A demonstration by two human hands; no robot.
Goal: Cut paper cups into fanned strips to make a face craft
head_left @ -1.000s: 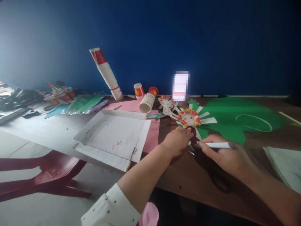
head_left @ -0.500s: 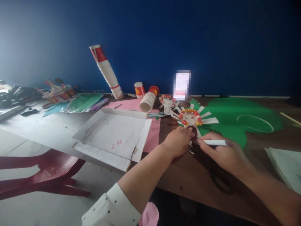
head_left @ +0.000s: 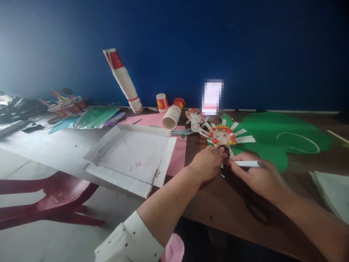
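My right hand (head_left: pixel 261 182) grips a white pen (head_left: pixel 248 164), with its tip down by the lower strips of a paper cup craft (head_left: pixel 222 136). The craft has a drawn face, a red and yellow curled rim and white strips fanning outward. My left hand (head_left: pixel 208 163) rests on its lower edge, fingers bent and close together, holding it against the table. Those fingers partly cover the lower strips. Just behind and to the left lies a similar smaller craft (head_left: pixel 195 118) with a drawn body.
A white box lid (head_left: pixel 128 156) lies left of my hands on pink paper (head_left: pixel 178 156). Behind it are stacked paper cups (head_left: pixel 127 85), a single cup (head_left: pixel 162 103) and a tipped cup stack (head_left: pixel 171 116). Green paper (head_left: pixel 272 131) spreads to the right. A red chair (head_left: pixel 60 196) stands lower left.
The view has shifted slightly. My left hand stays on the craft, and my right hand with the pen has barely moved.
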